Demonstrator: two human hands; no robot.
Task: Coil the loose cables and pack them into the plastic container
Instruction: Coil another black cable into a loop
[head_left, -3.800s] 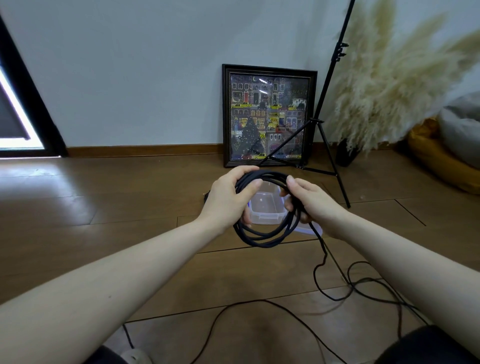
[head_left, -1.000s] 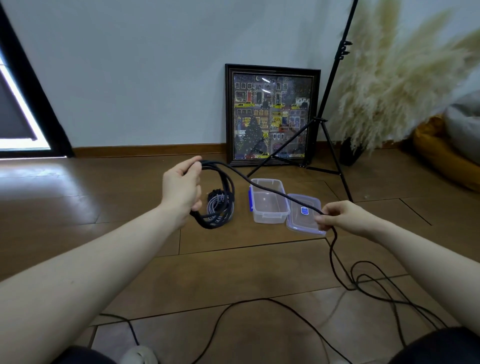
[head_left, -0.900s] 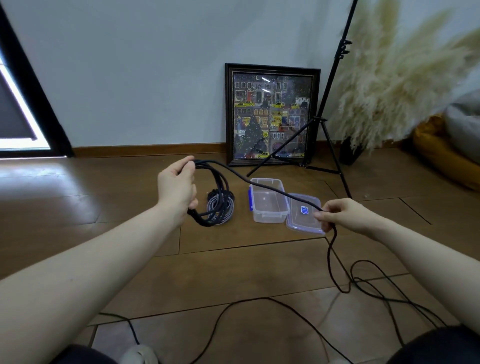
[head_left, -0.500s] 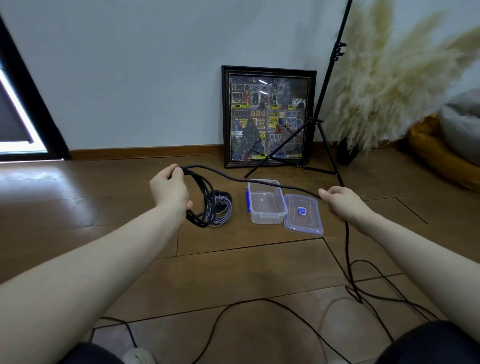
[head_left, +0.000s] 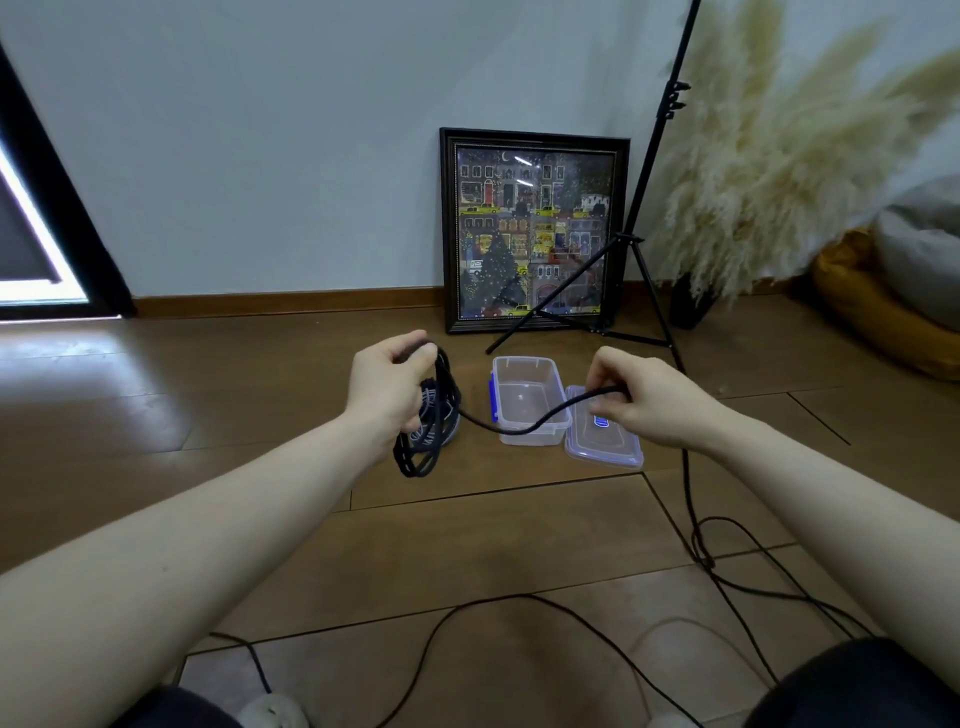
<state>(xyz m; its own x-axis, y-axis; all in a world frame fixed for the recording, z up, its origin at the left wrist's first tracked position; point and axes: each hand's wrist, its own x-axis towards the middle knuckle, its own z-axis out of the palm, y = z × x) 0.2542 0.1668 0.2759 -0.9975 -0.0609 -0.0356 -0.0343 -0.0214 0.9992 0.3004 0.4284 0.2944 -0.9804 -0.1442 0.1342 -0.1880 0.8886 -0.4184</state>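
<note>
My left hand curls around a bundle of black cable loops that hang down from my fist at about ten o'clock of the plastic container. My right hand pinches the free run of the same cable between thumb and fingertips, above the lid lying at the container's four o'clock, touching it. The strand sags between my hands across the open container, and the rest trails over the wooden floor toward six o'clock. A second coiled cable lies on the floor behind the hanging loops.
</note>
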